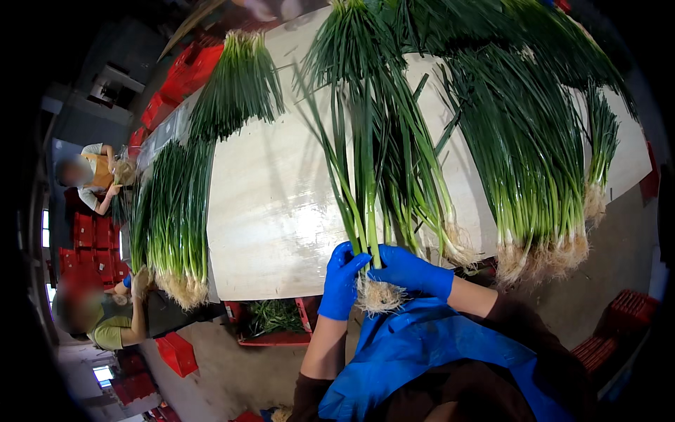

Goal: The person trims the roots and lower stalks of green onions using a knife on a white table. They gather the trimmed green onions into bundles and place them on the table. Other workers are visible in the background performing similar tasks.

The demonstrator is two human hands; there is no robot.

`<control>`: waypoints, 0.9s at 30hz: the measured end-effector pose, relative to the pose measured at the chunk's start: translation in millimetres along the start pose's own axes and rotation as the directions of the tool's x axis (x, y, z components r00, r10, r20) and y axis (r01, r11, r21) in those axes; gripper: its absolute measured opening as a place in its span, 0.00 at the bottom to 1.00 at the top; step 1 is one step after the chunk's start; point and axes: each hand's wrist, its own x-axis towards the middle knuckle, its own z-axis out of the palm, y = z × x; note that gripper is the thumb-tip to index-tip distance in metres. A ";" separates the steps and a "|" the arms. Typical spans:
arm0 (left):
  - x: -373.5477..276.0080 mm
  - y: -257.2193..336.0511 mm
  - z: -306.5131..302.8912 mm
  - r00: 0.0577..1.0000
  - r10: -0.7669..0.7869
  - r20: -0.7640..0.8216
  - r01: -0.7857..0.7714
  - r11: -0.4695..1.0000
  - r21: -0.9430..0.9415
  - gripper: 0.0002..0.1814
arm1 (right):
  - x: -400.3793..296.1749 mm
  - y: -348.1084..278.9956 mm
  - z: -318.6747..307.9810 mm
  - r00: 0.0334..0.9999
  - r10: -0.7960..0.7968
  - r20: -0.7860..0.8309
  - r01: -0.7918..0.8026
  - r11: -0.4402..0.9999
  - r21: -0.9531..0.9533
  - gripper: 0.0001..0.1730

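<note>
My left hand (341, 279), in a blue glove, grips the lower stems of a small bunch of green onions (369, 221) at the near table edge. My right hand (411, 271), gloved alike, closes around the same stems from the other side. Pale tangled roots (381, 295) hang below my fingers, and the long leaves stretch away over the table. Just right of the bunch lie loose green onions (445, 211) with their roots towards me. A broad pile of green onions (532, 190) lies farther right, and another pile (179, 221) is at the left.
The pale tabletop (269, 211) shines wet. More green onions (248, 79) lie at its far side. Below the near edge stands a red crate (274, 337) with leaf scraps. Two people (97, 169) handle onions at the left. Red crates (617, 327) stand at the lower right.
</note>
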 end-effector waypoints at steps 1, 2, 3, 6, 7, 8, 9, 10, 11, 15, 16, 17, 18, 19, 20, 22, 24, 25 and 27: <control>-7.4 6.9 -1.9 1.000 0.024 0.008 -0.024 0.999 -0.032 0.20 | -0.2 -4.9 4.6 1.000 -0.001 -0.010 0.001 1.000 -0.012 0.26; -11.0 9.1 -6.0 0.998 0.049 0.028 -0.047 0.995 -0.092 0.20 | 0.5 -12.8 7.2 1.000 -0.016 -0.013 0.015 0.998 -0.055 0.26; -13.5 12.2 -11.3 0.996 0.075 0.049 -0.067 0.986 -0.151 0.21 | 2.0 -21.7 10.3 0.999 -0.032 -0.018 0.030 0.995 -0.096 0.26; -5.9 14.3 -29.6 0.995 0.038 0.092 -0.012 0.963 -0.267 0.22 | 19.1 -15.3 20.5 0.997 -0.026 -0.066 0.016 0.988 -0.152 0.26; 0.6 8.6 -36.2 0.995 0.005 0.104 0.027 0.953 -0.302 0.23 | 24.3 -12.8 22.9 0.996 -0.010 -0.086 -0.004 0.987 -0.163 0.26; 12.6 -0.5 -44.6 0.976 -0.050 0.210 0.132 0.908 -0.398 0.25 | 28.3 -14.5 27.2 0.993 0.029 -0.113 -0.058 0.962 -0.265 0.24; 23.2 -14.5 -53.0 0.971 -0.125 0.206 0.201 0.891 -0.406 0.25 | 31.8 -13.8 31.7 0.987 0.089 -0.133 -0.137 0.899 -0.416 0.24; 25.8 -22.4 -56.2 0.950 -0.253 0.183 0.304 0.880 -0.364 0.25 | 34.6 -9.2 38.5 0.976 0.147 -0.160 -0.212 0.807 -0.551 0.24; 27.1 -28.3 -57.7 0.913 -0.376 0.155 0.407 0.855 -0.321 0.26 | 37.5 -2.0 45.1 0.960 0.202 -0.196 -0.281 0.689 -0.668 0.25; 27.2 -12.9 -56.5 0.890 -0.436 0.134 0.445 0.895 -0.041 0.19 | 37.1 -2.8 64.3 0.942 0.298 -0.155 -0.316 0.630 -0.710 0.25; 28.8 -11.0 -60.0 0.893 -0.430 0.135 0.436 0.900 -0.023 0.21 | 36.2 13.0 65.4 0.968 0.183 -0.170 -0.249 0.653 -0.715 0.24; 30.9 -13.4 -64.9 0.883 -0.438 0.170 0.453 0.889 -0.061 0.23 | 32.7 16.0 61.5 0.979 0.154 -0.135 -0.205 0.701 -0.683 0.24; 34.8 -17.3 -71.4 0.875 -0.439 0.203 0.465 0.880 -0.099 0.24 | 31.0 17.3 56.1 0.988 0.118 -0.097 -0.153 0.745 -0.649 0.23; 37.4 -20.2 -76.8 0.867 -0.439 0.235 0.477 0.868 -0.136 0.25 | 27.9 18.6 51.7 0.995 0.079 -0.062 -0.100 0.785 -0.611 0.23; 38.2 -22.4 -82.1 0.871 -0.401 0.284 0.449 0.885 -0.125 0.26 | 20.2 18.9 52.2 0.987 0.007 -0.159 -0.081 0.881 -0.465 0.21; 36.7 -24.3 -89.1 0.862 -0.331 0.383 0.396 0.912 -0.103 0.29 | 16.6 24.7 50.5 0.934 0.086 -0.348 -0.144 0.979 -0.145 0.21; 34.5 -18.9 -94.1 0.832 -0.306 0.462 0.430 0.882 -0.190 0.28 | 11.0 11.8 42.7 0.883 0.272 -0.383 -0.225 0.960 0.164 0.22; 31.2 -14.3 -94.6 0.818 -0.290 0.497 0.448 0.863 -0.233 0.28 | 13.4 14.6 39.7 0.872 0.279 -0.401 -0.232 0.959 0.164 0.23; 24.6 -11.5 -94.2 0.811 -0.253 0.528 0.448 0.849 -0.280 0.27 | 20.3 20.1 36.7 0.851 0.287 -0.440 -0.239 0.957 0.162 0.25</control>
